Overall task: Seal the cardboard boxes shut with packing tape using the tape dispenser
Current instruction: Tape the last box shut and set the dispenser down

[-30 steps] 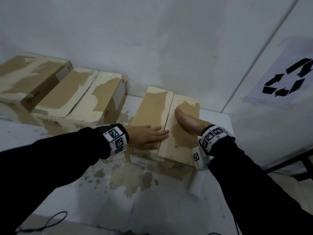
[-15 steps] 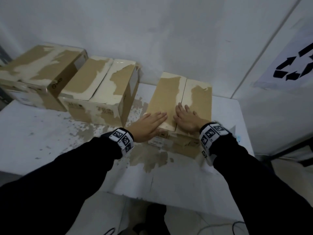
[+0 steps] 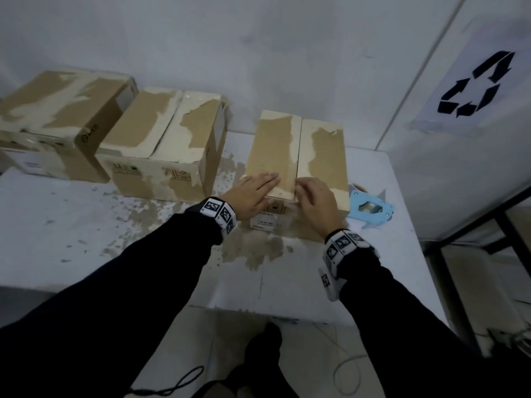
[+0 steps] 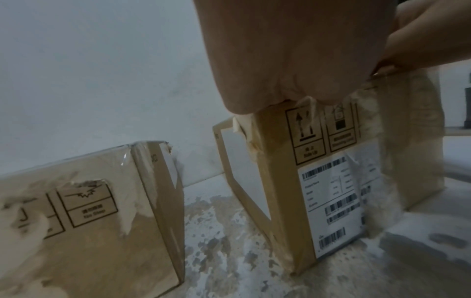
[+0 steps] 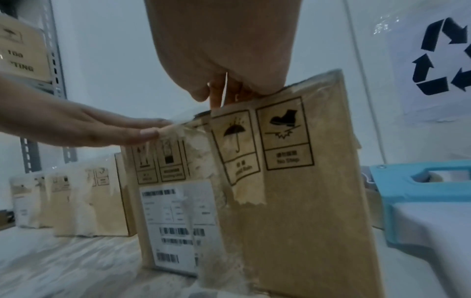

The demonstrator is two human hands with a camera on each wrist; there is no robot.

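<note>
Blue tape dispenser lies beside the box.

From the head view we look down from high up at the white table and toward the wall. Our two wrist views sit low, right by the table top, very close to the front of the same box near the table's right edge. Both wrist views share that box's barcode label.
</note>
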